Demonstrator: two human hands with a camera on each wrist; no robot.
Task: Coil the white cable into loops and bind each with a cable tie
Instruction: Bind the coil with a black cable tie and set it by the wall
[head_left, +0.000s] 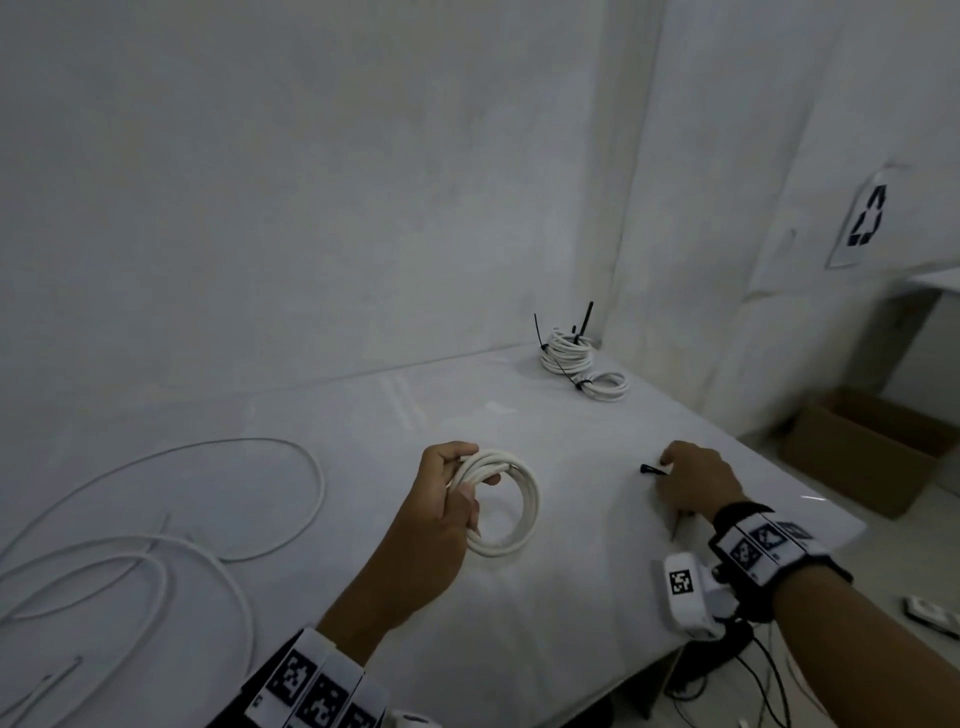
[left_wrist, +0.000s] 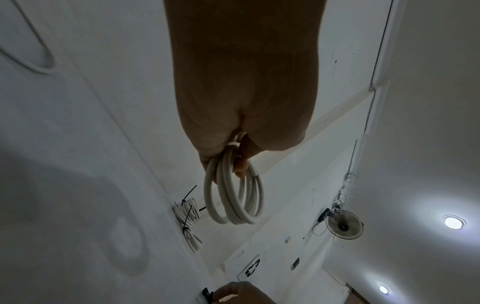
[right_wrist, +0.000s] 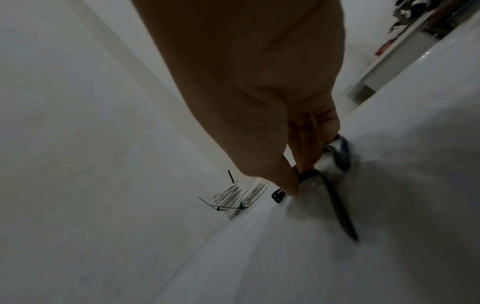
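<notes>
White table (head_left: 597, 519) against white walls, dim light. Left hand (head_left: 447, 499) curled round a coil of white cable (head_left: 511, 512), held just above the tabletop. Right hand (head_left: 696, 480) pinching a black cable tie (head_left: 652, 470) low over the table. Tied coils (head_left: 576, 358) stacked at the far corner; loose cable (head_left: 208, 519) sprawled left.

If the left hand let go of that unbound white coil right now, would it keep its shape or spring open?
Probably it would loosen: the coil has no tie yet, and only the left hand grips its turns together. The loose cable lies in wide curves on the table, suggesting some stiffness. The bound coils keep their shape.
</notes>
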